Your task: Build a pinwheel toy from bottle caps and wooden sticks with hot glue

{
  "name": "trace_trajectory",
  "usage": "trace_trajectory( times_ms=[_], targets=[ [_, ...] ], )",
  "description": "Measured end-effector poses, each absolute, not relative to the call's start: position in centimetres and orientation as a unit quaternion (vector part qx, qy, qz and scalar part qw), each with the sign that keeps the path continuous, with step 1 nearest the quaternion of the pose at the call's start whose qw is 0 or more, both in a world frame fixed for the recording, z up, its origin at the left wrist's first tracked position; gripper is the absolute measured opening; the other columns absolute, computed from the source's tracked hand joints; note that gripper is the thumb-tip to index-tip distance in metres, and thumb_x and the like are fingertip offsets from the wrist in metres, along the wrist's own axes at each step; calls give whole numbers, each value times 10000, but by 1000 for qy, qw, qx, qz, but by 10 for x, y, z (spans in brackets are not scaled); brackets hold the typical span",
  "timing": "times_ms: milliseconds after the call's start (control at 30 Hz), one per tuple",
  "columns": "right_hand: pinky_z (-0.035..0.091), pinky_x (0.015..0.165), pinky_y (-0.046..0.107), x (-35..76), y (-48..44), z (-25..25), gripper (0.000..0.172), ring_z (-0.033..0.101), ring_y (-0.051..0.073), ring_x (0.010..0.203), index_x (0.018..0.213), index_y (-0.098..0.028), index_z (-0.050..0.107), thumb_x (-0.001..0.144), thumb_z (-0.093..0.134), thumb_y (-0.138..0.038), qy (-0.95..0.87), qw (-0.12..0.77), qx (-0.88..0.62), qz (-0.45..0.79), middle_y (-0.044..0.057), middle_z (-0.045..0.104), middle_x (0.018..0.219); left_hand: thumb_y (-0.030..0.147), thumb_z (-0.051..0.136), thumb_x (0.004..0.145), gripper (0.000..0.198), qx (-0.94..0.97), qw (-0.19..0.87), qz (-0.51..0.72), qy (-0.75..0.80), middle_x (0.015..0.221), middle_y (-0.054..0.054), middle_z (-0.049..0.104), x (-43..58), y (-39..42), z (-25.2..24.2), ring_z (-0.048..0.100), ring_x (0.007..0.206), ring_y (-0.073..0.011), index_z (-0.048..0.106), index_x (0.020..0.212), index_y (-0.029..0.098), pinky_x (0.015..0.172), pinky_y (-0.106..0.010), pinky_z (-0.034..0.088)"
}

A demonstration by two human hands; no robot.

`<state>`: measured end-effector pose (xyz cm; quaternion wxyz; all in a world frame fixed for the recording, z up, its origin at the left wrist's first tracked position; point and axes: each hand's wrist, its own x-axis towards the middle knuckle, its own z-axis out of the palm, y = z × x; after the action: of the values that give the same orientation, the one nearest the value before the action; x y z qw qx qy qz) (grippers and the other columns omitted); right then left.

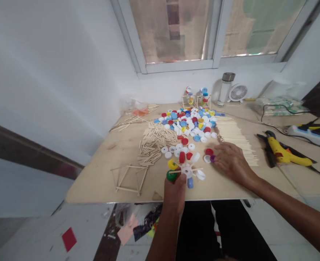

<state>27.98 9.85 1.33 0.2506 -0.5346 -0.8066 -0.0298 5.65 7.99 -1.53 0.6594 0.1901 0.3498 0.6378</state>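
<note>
My left hand is closed on a wheel of bottle caps, held by its hub. Thin sticks spread out from the clear hub, with red, white, blue, green and yellow caps at their ends. My right hand is lowered at the tabletop, thumb and fingers bent around a small purple bottle cap. Touching or just beside that cap lie a white cap and a red cap. Between my hands and the big pile sit several loose white caps.
Behind are a heap of coloured caps, short sticks and long sticks. A stick frame stands front left. A yellow glue gun with cables lies right. Two cap models, a bottle and a fan line the wall.
</note>
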Motion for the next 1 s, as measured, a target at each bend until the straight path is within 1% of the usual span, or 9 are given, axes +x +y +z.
trace_trajectory(
  times_ms=[200,333,400,467,533,600,733,867,1000],
  targets=[
    [380,946,492,279,72,-2,134,483,314,1183,779,-239,698,826,573,-227,-807,240,-535,-72,69,652,1175,265,844,506,312,199,650,640,358,732,7,690,68,78,-5,639,742,-125,676,749,164,779,-262,491],
    [389,948,464,300,67,6,192,509,291,1155,966,-221,687,859,530,-248,-814,230,-522,-107,85,652,1175,251,841,507,293,196,656,641,346,736,5,689,78,75,-5,638,725,-123,670,727,159,764,-268,493],
    [400,938,454,327,63,13,246,540,279,1112,1044,-195,662,856,511,-238,-794,237,-545,-126,105,656,1153,248,841,509,296,191,655,644,346,745,3,690,81,73,-8,639,741,-122,669,734,160,763,-263,493],
    [415,921,451,362,58,18,278,552,287,1092,1067,-173,649,840,507,-247,-752,241,-594,-152,130,658,1128,256,838,519,298,196,654,641,350,750,-2,692,84,71,-10,641,762,-127,668,743,158,774,-264,490],
    [425,899,457,400,52,21,293,551,304,1096,1066,-179,643,812,508,-235,-700,213,-660,-168,142,648,1148,269,832,532,298,212,650,636,358,758,-9,694,85,70,-12,642,773,-132,670,754,154,787,-268,488],
    [426,874,464,432,46,21,323,549,330,1084,1080,-188,637,773,540,-215,-650,154,-724,-168,158,630,1192,274,830,537,303,225,645,632,365,762,-10,694,86,70,-14,643,772,-134,672,764,152,791,-269,486],
    [413,828,438,467,39,15,372,545,348,1072,1134,-203,609,766,571,-242,-626,58,-767,-126,164,591,1268,270,838,519,314,229,649,626,366,768,-4,692,86,69,-13,645,762,-132,676,764,159,784,-266,487],
    [393,774,429,472,43,10,393,561,335,1049,1177,-192,571,788,527,-219,-622,33,-775,-107,205,560,1287,269,849,495,327,222,652,622,374,745,9,693,87,67,-12,649,753,-128,669,750,169,788,-261,484],
    [374,741,416,469,50,11,338,584,327,1002,1126,-161,574,806,511,-248,-621,27,-777,-102,222,564,1264,273,858,482,343,227,643,628,376,729,18,691,88,65,-13,640,718,-114,661,740,164,760,-251,485]
  ],
)
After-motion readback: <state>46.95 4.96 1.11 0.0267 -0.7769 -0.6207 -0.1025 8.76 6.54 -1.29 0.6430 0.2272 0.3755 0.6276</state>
